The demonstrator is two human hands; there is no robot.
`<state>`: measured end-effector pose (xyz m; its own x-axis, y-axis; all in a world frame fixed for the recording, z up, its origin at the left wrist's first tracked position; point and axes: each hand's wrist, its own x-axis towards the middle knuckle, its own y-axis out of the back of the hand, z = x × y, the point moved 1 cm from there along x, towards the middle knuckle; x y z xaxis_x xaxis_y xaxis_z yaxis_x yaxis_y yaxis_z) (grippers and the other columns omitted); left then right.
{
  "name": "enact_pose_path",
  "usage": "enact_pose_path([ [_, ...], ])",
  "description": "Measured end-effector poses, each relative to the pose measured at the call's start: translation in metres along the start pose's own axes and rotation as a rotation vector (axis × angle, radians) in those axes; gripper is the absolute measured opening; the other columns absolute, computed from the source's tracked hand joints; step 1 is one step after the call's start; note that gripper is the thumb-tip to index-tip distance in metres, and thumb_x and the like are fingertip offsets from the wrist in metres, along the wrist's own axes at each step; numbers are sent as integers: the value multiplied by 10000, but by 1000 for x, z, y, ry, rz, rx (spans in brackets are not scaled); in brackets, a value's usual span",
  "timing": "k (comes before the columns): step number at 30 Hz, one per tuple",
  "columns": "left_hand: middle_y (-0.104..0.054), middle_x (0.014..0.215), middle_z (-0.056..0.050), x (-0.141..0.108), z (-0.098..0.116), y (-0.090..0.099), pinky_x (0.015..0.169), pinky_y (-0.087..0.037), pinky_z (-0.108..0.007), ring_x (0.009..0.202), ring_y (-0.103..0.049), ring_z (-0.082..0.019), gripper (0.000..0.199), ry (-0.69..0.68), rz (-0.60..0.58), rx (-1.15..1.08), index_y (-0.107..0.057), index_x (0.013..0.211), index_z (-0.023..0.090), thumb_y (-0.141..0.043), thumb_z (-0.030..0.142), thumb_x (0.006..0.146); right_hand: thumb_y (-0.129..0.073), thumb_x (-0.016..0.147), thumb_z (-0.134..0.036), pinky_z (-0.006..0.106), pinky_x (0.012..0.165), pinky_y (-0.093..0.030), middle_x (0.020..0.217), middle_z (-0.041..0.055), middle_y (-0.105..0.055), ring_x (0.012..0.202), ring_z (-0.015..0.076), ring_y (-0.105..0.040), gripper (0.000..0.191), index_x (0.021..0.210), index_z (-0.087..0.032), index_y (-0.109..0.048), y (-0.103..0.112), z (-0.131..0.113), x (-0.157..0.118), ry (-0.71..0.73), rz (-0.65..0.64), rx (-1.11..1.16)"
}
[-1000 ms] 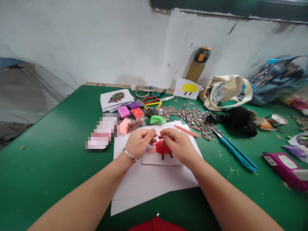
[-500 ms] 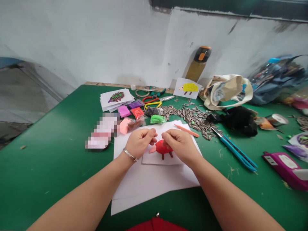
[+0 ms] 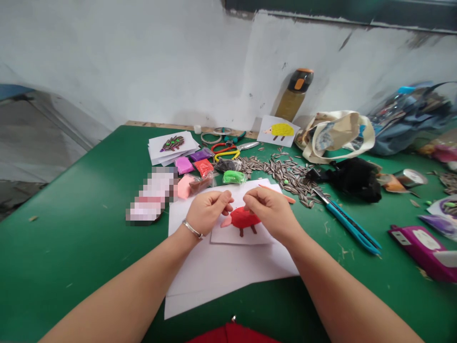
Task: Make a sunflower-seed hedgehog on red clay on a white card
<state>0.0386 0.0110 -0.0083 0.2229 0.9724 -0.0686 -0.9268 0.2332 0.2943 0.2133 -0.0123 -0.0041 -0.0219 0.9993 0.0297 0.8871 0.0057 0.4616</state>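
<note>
1. lying on the green work table [image 3: 74, 257] at the far left is a pixelated object [image 3: 153, 197], too blurred to identify. a pink clay packet [image 3: 184, 186] sits just to its right.
2. the left hand [image 3: 206, 213] is curled, with thumb and forefinger drawn together near the left side of the red clay body. a silver bracelet [image 3: 192, 229] circles the wrist. whether the fingers grip anything cannot be determined.
3. the red clay body [image 3: 245, 218] lies on a small white card [image 3: 243, 237], which rests on larger white paper sheets [image 3: 221, 276]. a pink clay point [image 3: 226, 222] projects from its left end, and brown clay legs [image 3: 247, 231] extend below it.
4. the right hand [image 3: 273, 219] is curled over the upper right of the red clay body, with its fingers [image 3: 252, 196] bent downward. no grip on a separate item can be confirmed.
5. an orange clay tool [image 3: 288, 200] lies partly behind the right hand, beside a spread of sunflower seeds [image 3: 282, 174].
6. a blue utility knife [image 3: 348, 221] lies to the right of the paper, and a magenta pouch [image 3: 423, 250] lies near the right edge of the table.
</note>
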Motion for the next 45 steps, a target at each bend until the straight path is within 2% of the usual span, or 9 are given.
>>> enact_pose_path([
  [7,-693,661,-48,0,0,0,575,-499,-236,575,-628,-137,417,4,0,15,-698,747,135,-527,502,845,-589,782,-327,229,488,-344,581,-41,-544,529,100,-480,174,668,-199,-561,-3,-4,-2,-34,-30,-38],
  [10,-689,649,-44,1,-1,0,575,-499,-232,572,-626,-134,411,6,-2,3,-694,742,134,-530,497,843,-536,815,-286,237,555,-395,686,-21,-624,614,113,-541,132,754,-206,-622,-4,-1,-1,-13,-62,-28],
  [13,-688,647,-40,1,-2,0,572,-496,-228,569,-625,-131,407,8,-9,-2,-696,757,135,-529,495,844,-467,861,-267,254,650,-432,815,-5,-683,726,125,-588,204,900,-226,-662,-5,2,0,-13,-80,-21],
  [19,-688,653,-41,2,-2,0,578,-501,-227,577,-627,-130,417,6,-10,17,-695,756,131,-518,498,846,-501,862,-358,225,511,-356,597,-33,-576,569,100,-508,281,649,-196,-583,-5,-1,-2,-12,-153,-76],
  [23,-690,653,-44,2,-2,0,573,-505,-227,573,-628,-130,421,11,-10,17,-689,744,129,-514,500,842,-530,850,-361,214,483,-367,564,-46,-570,510,90,-508,242,680,-201,-592,-6,-1,-5,-65,-188,-49],
  [28,-689,648,-46,3,-4,0,571,-509,-236,574,-628,-137,427,14,-6,18,-691,751,131,-518,512,834,-489,841,-160,213,597,-413,704,-26,-629,644,93,-564,211,715,-211,-651,-12,1,-3,140,-222,-156],
  [33,-685,640,-52,4,-5,0,561,-500,-237,560,-613,-136,449,-11,13,25,-694,729,129,-515,528,830,-464,830,-94,222,681,-429,774,5,-624,729,108,-578,270,750,-215,-692,-18,3,-4,268,-189,-246],
  [39,-681,639,-50,5,-6,1,554,-495,-222,552,-613,-125,448,3,32,-1,-688,735,122,-504,518,837,-419,847,-112,197,557,-420,754,-34,-704,576,90,-569,238,865,-221,-629,-21,-1,-8,107,-274,-110],
  [45,-685,638,-43,6,-6,2,558,-500,-223,554,-620,-127,433,4,48,14,-688,737,132,-509,512,843,-433,881,-194,185,535,-374,679,-41,-673,528,70,-527,280,631,-192,-559,-18,-6,-5,128,-275,-180],
])
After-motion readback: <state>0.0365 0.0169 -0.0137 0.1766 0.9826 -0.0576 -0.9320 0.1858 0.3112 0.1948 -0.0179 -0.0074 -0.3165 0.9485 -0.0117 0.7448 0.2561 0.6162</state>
